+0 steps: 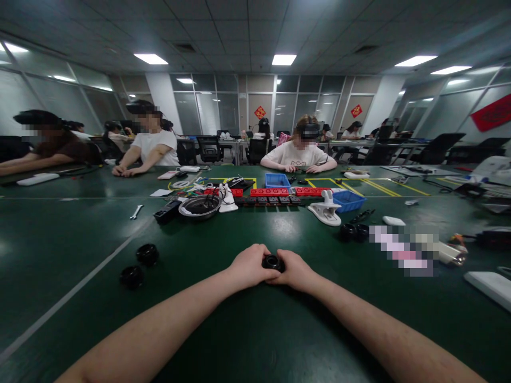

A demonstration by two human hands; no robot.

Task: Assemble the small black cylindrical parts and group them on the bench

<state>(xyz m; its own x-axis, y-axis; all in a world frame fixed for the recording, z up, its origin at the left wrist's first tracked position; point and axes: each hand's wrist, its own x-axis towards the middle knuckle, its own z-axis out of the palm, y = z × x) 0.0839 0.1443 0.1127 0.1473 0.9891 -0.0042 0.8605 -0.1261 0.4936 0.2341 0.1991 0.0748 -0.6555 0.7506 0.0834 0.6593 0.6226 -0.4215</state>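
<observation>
The left hand curls its fingers closed against the left side of a small black ring-shaped part. The part sits pinched between both hands, its opening facing up toward the camera; no long axis shows. The right hand clasps its right side.

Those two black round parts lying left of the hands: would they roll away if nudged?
Probably not: both black round parts seem to lie flat on the green table. They look rigid and small, so likely light; tipped on edge, they might roll.
</observation>
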